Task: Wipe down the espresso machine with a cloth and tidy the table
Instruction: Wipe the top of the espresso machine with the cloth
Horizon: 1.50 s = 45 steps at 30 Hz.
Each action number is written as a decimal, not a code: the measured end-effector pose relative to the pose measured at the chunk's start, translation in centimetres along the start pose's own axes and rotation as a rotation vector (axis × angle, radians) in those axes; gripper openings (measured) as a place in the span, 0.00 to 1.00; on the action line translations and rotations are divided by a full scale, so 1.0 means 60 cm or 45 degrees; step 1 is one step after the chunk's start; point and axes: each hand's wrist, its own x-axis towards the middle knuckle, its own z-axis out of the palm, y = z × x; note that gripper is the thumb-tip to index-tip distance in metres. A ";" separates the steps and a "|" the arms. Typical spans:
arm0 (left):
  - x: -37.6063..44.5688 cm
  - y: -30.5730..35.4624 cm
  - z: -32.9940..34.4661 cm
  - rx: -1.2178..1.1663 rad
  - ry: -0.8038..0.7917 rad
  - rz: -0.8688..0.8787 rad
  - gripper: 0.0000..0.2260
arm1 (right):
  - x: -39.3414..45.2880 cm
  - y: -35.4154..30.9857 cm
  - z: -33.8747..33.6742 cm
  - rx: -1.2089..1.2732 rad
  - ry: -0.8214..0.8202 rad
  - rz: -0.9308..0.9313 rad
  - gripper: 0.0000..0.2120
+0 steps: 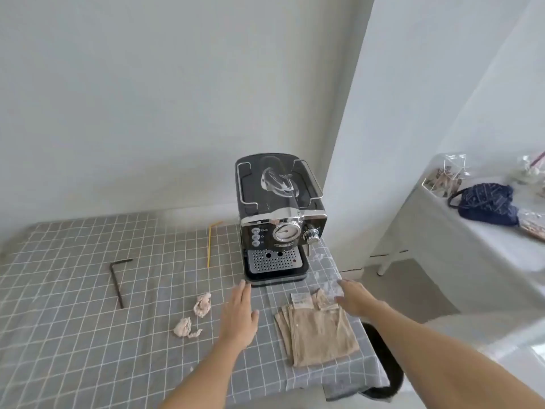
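Observation:
A black and chrome espresso machine [278,219] stands at the table's far right, with its drip tray facing me. A folded beige cloth [318,332] lies flat in front of it, near the right edge. My left hand [239,314] hovers flat and empty just left of the cloth, fingertips close to the machine's base. My right hand [355,298] reaches over the cloth's far right corner, beside a crumpled clear plastic wrapper [327,276]; its fingers are spread and hold nothing.
The grey checked tablecloth [73,335] carries two crumpled pinkish tissue scraps [193,315], a yellow straw [210,240] and a dark bent straw [116,278]. A black bin [383,367] sits below the right edge. A side table [460,240] holds a navy bag.

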 end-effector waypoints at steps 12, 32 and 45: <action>-0.063 0.105 0.129 0.045 -0.448 0.136 0.44 | -0.043 0.029 0.163 0.204 0.271 0.057 0.31; 0.039 0.277 -0.210 -0.519 -0.332 0.363 0.14 | -0.091 0.006 -0.167 0.380 0.224 -0.623 0.07; 0.228 0.157 -0.315 -0.832 0.686 -0.281 0.18 | -0.013 -0.252 -0.510 0.635 1.101 -0.611 0.10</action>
